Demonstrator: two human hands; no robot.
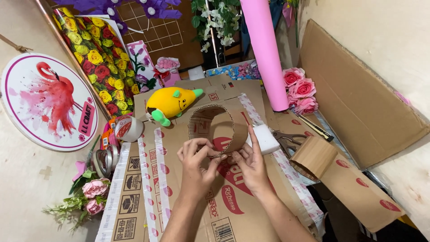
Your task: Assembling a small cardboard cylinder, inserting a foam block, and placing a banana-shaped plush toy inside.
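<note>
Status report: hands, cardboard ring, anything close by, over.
Left hand and right hand both pinching the cardboard ring. Ring upright on flattened cardboard. White foam block touching its right side.

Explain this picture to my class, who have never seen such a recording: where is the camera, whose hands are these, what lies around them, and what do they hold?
There is no machine here. The one picture comes from a camera worn on a person's head, looking down at their own bare hands.

The left hand and right hand together hold a ring of corrugated cardboard, each with a closed grip on its near edge.

Under them lie flattened cardboard sheets joined with tape. Around them are a yellow plush toy, a roll of tape, a white foam block, scissors, a pink paper roll, pink artificial roses and a round flamingo sign.
</note>
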